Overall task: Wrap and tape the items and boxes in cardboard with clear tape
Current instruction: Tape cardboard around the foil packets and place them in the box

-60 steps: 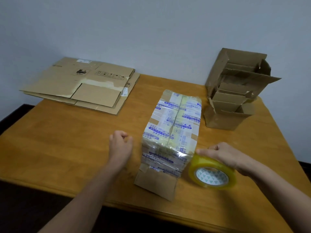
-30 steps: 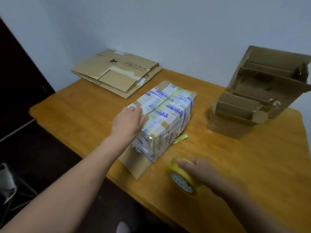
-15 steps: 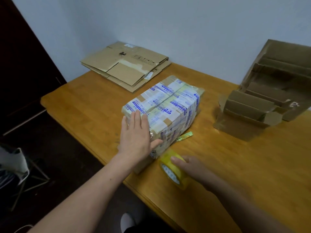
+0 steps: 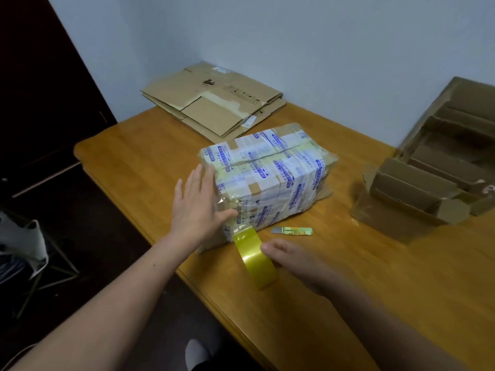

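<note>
Taped bundle point(image 4: 267, 175) lies lengthwise toward the wall point(image 4: 321, 49).

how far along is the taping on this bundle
Done: the bundle carries clear tape bands across its top and sides. In hand: the left hand presses flat on its near end while the right hand holds the tape roll at its lower corner. Left: finishing and cutting this band, probably with the cutter nearby; the flattened cardboard and open boxes lie unused.
</note>
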